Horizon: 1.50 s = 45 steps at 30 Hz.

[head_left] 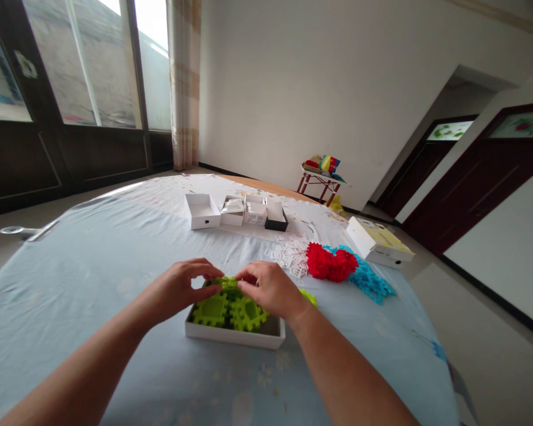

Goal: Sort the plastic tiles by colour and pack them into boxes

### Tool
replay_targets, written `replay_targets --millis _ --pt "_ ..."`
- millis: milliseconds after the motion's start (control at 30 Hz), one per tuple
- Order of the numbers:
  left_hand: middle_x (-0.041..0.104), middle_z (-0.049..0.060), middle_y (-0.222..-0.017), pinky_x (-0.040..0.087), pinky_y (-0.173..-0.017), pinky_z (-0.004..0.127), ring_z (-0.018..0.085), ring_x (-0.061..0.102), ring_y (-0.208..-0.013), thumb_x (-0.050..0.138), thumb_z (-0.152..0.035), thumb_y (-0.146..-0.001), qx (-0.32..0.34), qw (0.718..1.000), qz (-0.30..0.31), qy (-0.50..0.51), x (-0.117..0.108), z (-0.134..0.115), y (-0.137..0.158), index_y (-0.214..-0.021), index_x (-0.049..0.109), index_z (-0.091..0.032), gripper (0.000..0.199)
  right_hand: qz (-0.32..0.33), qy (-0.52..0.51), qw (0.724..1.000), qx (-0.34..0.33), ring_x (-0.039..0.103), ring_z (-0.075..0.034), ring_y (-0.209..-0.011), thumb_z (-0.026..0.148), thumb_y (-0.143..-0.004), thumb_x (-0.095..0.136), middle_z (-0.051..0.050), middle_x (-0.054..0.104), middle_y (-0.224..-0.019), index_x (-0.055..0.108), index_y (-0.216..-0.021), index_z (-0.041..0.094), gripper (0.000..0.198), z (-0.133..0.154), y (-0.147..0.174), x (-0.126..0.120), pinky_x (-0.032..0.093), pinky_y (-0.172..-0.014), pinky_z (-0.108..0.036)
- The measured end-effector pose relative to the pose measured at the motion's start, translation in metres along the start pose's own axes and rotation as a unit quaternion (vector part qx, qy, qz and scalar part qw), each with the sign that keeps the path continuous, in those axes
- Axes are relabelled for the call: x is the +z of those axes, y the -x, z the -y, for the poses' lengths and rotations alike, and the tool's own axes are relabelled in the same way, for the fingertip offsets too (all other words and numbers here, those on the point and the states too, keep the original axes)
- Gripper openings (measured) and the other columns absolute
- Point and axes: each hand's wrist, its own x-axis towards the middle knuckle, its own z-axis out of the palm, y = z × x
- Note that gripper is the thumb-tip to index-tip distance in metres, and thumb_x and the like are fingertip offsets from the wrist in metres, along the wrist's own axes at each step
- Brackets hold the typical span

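Note:
In front of me on the table stands a shallow white box [235,337] with several flat green toothed building pieces [211,312] in it. My left hand [189,285] reaches over its far left side, thumb and fingers closed on a green piece [229,284]. From the right, my right hand [269,287] pinches the same area of green, its fingertips partly hidden. A bit of another green piece [309,296] shows beyond my right wrist, outside the box.
To the right lie heaps of white pieces [291,251], red pieces [331,262] and blue pieces [371,281]. A white and yellow box [379,241] sits behind them. Several small boxes [203,211] stand in a row farther back. A metal clip [31,231] grips the left table edge.

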Motion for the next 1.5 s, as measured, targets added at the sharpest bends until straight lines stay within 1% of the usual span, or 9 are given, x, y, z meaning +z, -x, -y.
replay_targets --millis 200,367,533,767,1033,1133,1300,1400,1500 --pt "0.066 0.001 -0.083 0.044 -0.063 0.021 0.014 0.059 -0.073 0.051 -0.048 -0.079 -0.023 0.998 -0.039 -0.032 -0.004 0.002 0.001 -0.088 0.069 -0.024 0.032 -0.048 -0.052 0.996 0.046 0.058 -0.01 -0.065 0.021 -0.077 0.057 -0.001 0.066 -0.075 0.066 -0.087 0.017 0.014 -0.003 0.004 -0.012 0.044 -0.061 -0.021" --pt "0.066 0.003 -0.092 0.045 -0.067 0.023 0.015 0.059 -0.079 0.052 -0.047 -0.079 -0.008 0.998 -0.05 -0.025 0.003 0.006 -0.001 -0.092 0.069 -0.024 0.031 -0.107 -0.04 0.991 0.069 0.057 -0.011 -0.065 0.021 -0.076 0.057 -0.001 0.064 -0.075 0.064 -0.084 0.017 0.011 -0.011 0.016 -0.034 0.044 -0.06 -0.022" --pt "0.066 0.005 -0.098 0.041 -0.087 0.031 0.019 0.057 -0.093 0.051 -0.042 -0.081 0.068 0.996 -0.024 -0.058 0.019 0.007 -0.007 -0.097 0.069 -0.026 0.029 -0.063 0.029 0.996 0.058 0.056 -0.012 -0.068 0.014 -0.074 0.057 -0.001 0.062 -0.075 0.063 -0.079 0.017 0.008 -0.015 0.034 -0.048 0.042 -0.063 -0.023" --pt "0.066 0.005 -0.095 0.037 -0.084 0.036 0.021 0.055 -0.092 0.05 -0.043 -0.081 0.052 0.991 -0.022 -0.123 0.018 0.01 -0.008 -0.085 0.069 -0.026 0.026 -0.011 0.096 0.991 0.091 0.056 -0.013 -0.07 0.012 -0.074 0.056 -0.001 0.062 -0.074 0.063 -0.074 0.017 0.008 -0.022 0.046 -0.042 0.041 -0.065 -0.024" --pt "0.067 0.005 -0.094 0.038 -0.083 0.035 0.022 0.056 -0.09 0.049 -0.045 -0.08 0.039 0.987 -0.025 -0.151 0.01 0.018 -0.005 -0.082 0.068 -0.025 0.027 -0.001 0.027 0.994 0.106 0.061 -0.014 -0.072 0.016 -0.075 0.059 -0.003 0.068 -0.08 0.068 -0.09 0.018 0.018 -0.026 0.044 -0.025 0.045 -0.068 -0.025" --pt "0.067 0.006 -0.1 0.038 -0.087 0.036 0.023 0.055 -0.096 0.051 -0.048 -0.078 0.031 0.989 -0.031 -0.143 0.013 0.016 -0.006 -0.094 0.067 -0.026 0.032 -0.038 -0.015 0.993 0.112 0.062 -0.014 -0.074 0.022 -0.077 0.06 -0.004 0.068 -0.084 0.065 -0.102 0.018 0.026 -0.035 0.047 -0.036 0.046 -0.07 -0.025" --pt "0.065 0.005 -0.106 0.04 -0.088 0.037 0.024 0.056 -0.1 0.052 -0.052 -0.076 0.036 0.991 -0.026 -0.127 0.021 0.017 -0.009 -0.106 0.065 -0.03 0.039 -0.131 -0.033 0.977 0.163 0.062 -0.015 -0.078 0.028 -0.081 0.056 -0.005 0.068 -0.085 0.064 -0.102 0.017 0.025 -0.062 0.065 -0.064 0.048 -0.074 -0.028" --pt "0.066 0.006 -0.104 0.041 -0.088 0.035 0.023 0.057 -0.098 0.05 -0.052 -0.078 0.049 0.992 -0.012 -0.118 0.025 0.019 -0.01 -0.101 0.067 -0.029 0.037 -0.112 -0.021 0.975 0.193 0.062 -0.016 -0.077 0.028 -0.079 0.058 -0.005 0.067 -0.087 0.064 -0.102 0.017 0.027 -0.074 0.08 -0.068 0.048 -0.074 -0.03" --pt "0.066 0.006 -0.103 0.041 -0.088 0.035 0.023 0.056 -0.097 0.048 -0.051 -0.079 0.044 0.993 0.0 -0.113 0.024 0.016 -0.011 -0.097 0.068 -0.026 0.036 -0.049 0.004 0.978 0.204 0.06 -0.019 -0.087 0.031 -0.072 0.066 -0.006 0.065 -0.097 0.062 -0.107 0.018 0.038 -0.081 0.094 -0.062 0.045 -0.081 -0.033"
